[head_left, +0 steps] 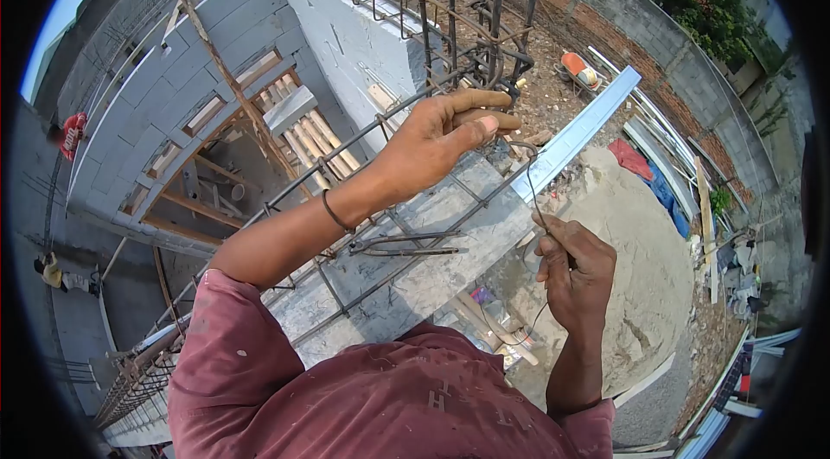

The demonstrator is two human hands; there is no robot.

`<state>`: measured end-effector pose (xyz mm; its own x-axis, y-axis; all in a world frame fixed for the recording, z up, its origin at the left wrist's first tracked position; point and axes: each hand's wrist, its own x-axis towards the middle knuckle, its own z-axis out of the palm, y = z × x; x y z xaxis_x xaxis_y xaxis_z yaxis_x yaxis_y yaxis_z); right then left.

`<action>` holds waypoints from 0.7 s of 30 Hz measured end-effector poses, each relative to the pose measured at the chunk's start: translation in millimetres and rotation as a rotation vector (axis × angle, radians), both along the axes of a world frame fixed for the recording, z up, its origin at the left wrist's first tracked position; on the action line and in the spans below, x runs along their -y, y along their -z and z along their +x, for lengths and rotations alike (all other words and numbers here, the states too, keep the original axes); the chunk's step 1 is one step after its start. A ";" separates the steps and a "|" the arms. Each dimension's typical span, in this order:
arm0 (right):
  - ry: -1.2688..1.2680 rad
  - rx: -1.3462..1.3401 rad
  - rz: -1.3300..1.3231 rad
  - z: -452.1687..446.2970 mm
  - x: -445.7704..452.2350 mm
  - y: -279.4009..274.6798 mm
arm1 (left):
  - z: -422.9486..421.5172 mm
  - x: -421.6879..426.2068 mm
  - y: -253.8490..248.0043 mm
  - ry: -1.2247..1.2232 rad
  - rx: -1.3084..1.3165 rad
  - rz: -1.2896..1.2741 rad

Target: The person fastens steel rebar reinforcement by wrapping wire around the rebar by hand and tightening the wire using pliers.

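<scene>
My right hand (577,269) is closed, with thumb and fingers pinching a thin dark tie wire (537,200). From that hand the wire rises and curves over toward the rebar, and a loose length loops down below. My left hand (454,135) reaches over the horizontal rebar cage (471,193), close to a cluster of upright rebars (495,27). Its fingers are stretched out, the thumb slightly apart from the index finger. The wire's upper end passes just under these fingers; whether they touch it I cannot tell. Short loose bars (406,250) lie across the cage.
Below the concrete ledge (415,282) is a sand heap (644,260). A pale metal channel (579,135) slants up from it, near an orange wheelbarrow (577,68). Block walls (320,27) enclose a deep drop at left, crossed by a wooden pole (225,70). Two other people are at far left.
</scene>
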<state>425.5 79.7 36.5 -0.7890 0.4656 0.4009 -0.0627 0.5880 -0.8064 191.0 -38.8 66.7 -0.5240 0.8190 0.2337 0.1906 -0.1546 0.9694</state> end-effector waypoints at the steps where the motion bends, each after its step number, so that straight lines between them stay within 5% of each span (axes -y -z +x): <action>1: -0.020 -0.015 -0.028 -5.2 2.4 0.1 | 15.0 3.1 -2.0 0.140 0.094 0.034; 5: -0.094 -0.017 -0.068 -18.5 9.0 -8.7 | 31.3 17.8 -9.4 0.440 0.154 0.030; 7: -0.095 -0.089 0.021 -23.0 -1.5 -2.3 | 20.3 26.2 -20.1 0.437 -0.125 -0.019; 9: -0.067 -0.139 0.019 -24.0 -13.8 -0.1 | 4.5 27.2 -26.5 0.233 -0.523 0.042; 15: 0.146 -0.209 -0.373 -35.4 -90.4 -8.9 | -58.2 9.8 -67.6 -0.428 -0.546 0.076; 21: -0.051 -0.455 -0.620 -102.5 -154.0 -27.1 | -104.1 -56.3 -68.6 -0.102 -0.395 0.200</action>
<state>323.0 233.7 63.5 -0.6354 0.6785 0.3687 -0.4822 0.0243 -0.8757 87.0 17.5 135.4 -0.4389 0.6861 0.5802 0.5641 -0.2922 0.7723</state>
